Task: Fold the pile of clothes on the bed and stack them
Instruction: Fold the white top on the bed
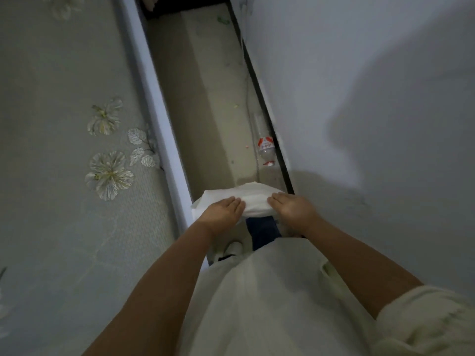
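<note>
Head view: the person stood in the narrow strip of floor between the bed and the wall, looking down.
White garment: folded into a thick bundle, held in the air in front of the person's body, above the floor and just beside the bed's right edge.
Left hand: lay on the left end of the garment, fingers fairly straight on top; the thumb was hidden, so a grasp underneath could not be told.
Right hand: lay on the right end, fingers extended over the cloth toward the left hand; its thumb was hidden too.
Hands: apart, with a stretch of white cloth between their fingertips.
Bed: covered by a pale spread with embroidered flowers near its right edge.
Plastic bottle: clear, with a red and white label, lying on the floor against the foot of the wall.
Clothing: a pale top with rolled sleeves, dark blue trousers below the bundle.
</note>
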### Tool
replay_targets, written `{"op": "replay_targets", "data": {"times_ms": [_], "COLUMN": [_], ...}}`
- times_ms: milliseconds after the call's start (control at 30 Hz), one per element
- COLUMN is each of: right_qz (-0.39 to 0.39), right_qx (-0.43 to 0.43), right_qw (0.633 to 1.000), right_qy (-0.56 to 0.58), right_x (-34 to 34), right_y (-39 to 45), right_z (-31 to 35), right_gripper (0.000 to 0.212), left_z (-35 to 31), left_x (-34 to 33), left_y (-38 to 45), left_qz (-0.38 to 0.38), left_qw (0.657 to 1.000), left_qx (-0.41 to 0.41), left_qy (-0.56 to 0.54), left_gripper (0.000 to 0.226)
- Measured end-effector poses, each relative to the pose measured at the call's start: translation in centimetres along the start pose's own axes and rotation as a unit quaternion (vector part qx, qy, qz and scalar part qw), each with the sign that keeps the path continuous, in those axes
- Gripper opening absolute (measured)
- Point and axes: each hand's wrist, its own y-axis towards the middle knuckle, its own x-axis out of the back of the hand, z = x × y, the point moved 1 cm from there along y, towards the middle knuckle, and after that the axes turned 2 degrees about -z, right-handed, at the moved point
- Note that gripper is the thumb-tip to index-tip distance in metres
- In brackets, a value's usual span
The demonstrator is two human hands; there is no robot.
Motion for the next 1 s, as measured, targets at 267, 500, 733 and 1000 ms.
{"op": "replay_targets", "data": {"times_ms": [267, 500, 733, 1000], "right_qz": [-0.043, -0.069, -0.143, -0.27], "right_qx": [0.177, 0.21, 0.273, 0.273], "right_qw": [0.983, 0.974, 0.951, 0.923], "right_qy": [0.004, -0.043, -0.041, -0.038], "right_x": [2.1, 8.4, 17.0, 33.9], "right_y": [10.3, 19.6, 33.0, 51.5], "right_z": [-9.4, -14.9, -19.4, -20.5], "right_gripper": [0.06, 0.059, 0.05, 0.054], "left_z": [4.5, 11.8, 25.4, 47.1], "left_x": [5.9, 11.0, 19.3, 33.5], "left_y": [6.6, 10.4, 13.7, 11.0], "left_qz": [-0.045, -0.032, -0.115, -0.229], "left_qw": [0.989, 0.981, 0.96, 0.934], "left_qx": [0.117, 0.174, 0.238, 0.261], "left_qy": [-0.081, -0.079, -0.087, -0.082], "left_gripper": [0.061, 0.051, 0.051, 0.043]}}
